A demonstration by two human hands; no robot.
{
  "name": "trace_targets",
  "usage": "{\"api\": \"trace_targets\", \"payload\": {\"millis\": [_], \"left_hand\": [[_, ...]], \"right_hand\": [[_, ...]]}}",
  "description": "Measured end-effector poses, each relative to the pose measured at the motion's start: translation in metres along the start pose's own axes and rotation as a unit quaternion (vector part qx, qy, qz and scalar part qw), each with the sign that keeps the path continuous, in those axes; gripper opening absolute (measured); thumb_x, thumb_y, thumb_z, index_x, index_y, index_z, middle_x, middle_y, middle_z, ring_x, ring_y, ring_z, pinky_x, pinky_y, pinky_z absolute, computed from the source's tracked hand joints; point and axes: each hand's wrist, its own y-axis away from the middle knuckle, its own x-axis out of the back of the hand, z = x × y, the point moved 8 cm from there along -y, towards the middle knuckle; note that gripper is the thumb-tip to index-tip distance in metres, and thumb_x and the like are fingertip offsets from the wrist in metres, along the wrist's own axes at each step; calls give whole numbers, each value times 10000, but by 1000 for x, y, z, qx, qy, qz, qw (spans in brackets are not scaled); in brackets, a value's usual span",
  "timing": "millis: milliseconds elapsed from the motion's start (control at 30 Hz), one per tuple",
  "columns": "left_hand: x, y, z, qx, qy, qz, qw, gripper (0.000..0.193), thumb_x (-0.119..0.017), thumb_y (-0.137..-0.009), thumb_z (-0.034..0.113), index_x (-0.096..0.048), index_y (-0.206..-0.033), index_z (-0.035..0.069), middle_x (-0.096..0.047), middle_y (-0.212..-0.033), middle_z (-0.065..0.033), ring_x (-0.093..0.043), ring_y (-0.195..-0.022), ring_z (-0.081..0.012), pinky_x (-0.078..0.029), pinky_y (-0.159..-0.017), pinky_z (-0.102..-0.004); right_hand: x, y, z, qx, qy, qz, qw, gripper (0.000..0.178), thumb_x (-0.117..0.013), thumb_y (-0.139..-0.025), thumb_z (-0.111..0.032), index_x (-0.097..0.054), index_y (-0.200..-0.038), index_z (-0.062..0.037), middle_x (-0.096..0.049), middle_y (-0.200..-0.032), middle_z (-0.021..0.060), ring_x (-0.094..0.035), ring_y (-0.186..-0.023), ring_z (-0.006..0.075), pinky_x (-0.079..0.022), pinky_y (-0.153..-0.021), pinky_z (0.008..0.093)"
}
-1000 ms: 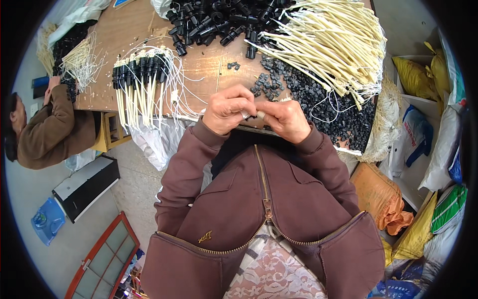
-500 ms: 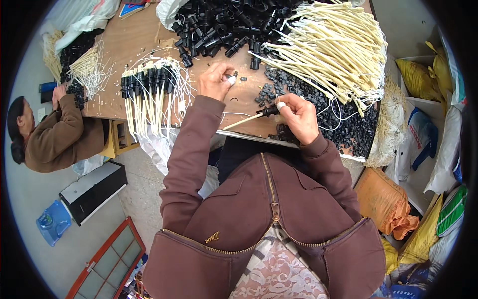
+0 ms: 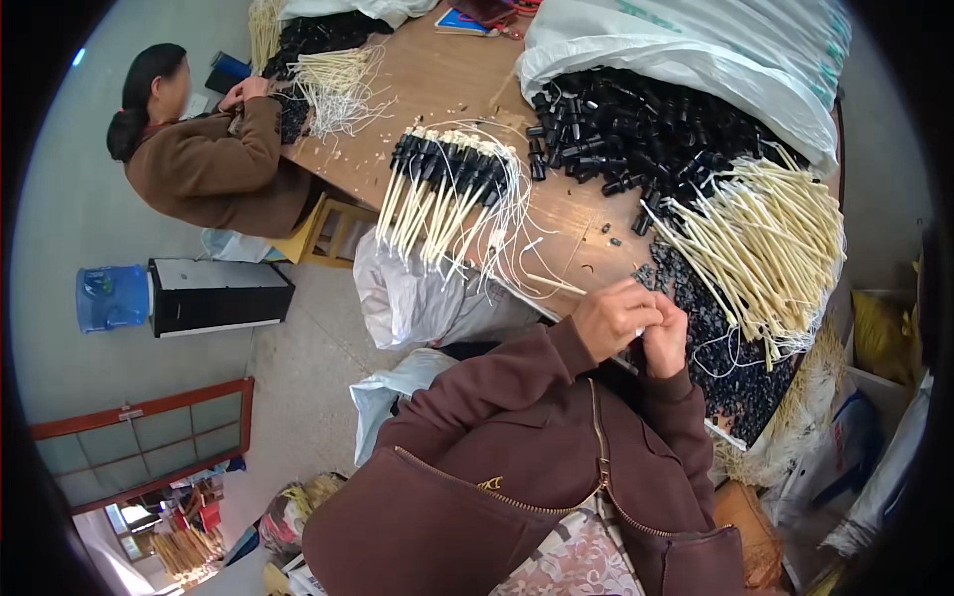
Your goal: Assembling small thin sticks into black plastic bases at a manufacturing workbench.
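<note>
Close together at the table's near edge, my left hand (image 3: 614,320) and my right hand (image 3: 669,345) have their fingers pinched and meeting. From behind my left hand a thin cream tube (image 3: 555,284) sticks out to the left. The black plastic fitting on its end is hidden by my fingers, as is any small piece between them. Just beyond my hands lies a heap of small black pieces (image 3: 701,308), with a few loose bits (image 3: 609,236) on the wooden table (image 3: 556,214). To the left, a row of cream tubes with black fittings (image 3: 452,184) trails white wires.
Black fittings (image 3: 646,124) spill from a white sack (image 3: 686,55) at the back. A bundle of cream tubes (image 3: 760,243) lies at right. Another person (image 3: 204,154) works at the table's far left. A plastic bag (image 3: 427,303) hangs below the edge.
My view has swung left. My left hand has left the small black pieces on the table and come against my right hand, both now nearer my body. The black fitting has become hidden.
</note>
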Motion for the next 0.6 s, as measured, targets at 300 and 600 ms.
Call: {"api": "trace_targets", "payload": {"millis": [300,600], "left_hand": [[14,38,-74,387,293,107,868,306,-608,-766,-128,-680,-1022,23,-638,-852,35,-543,-725,-18,-441,-653,-159],[15,34,-67,373,222,73,898,130,-655,-762,-69,-689,-833,35,-621,-765,45,-518,-653,-15,-409,-590,-170]], "right_hand": [[-31,18,-69,306,375,165,860,112,-662,-814,-87,-654,-926,-94,-657,-757,86,-645,-587,261,-496,-523,345],[-29,32,-70,333,413,125,839,163,-693,-779,-73,-655,-938,-79,-629,-698,46,-613,-531,210,-480,-486,313]]}}
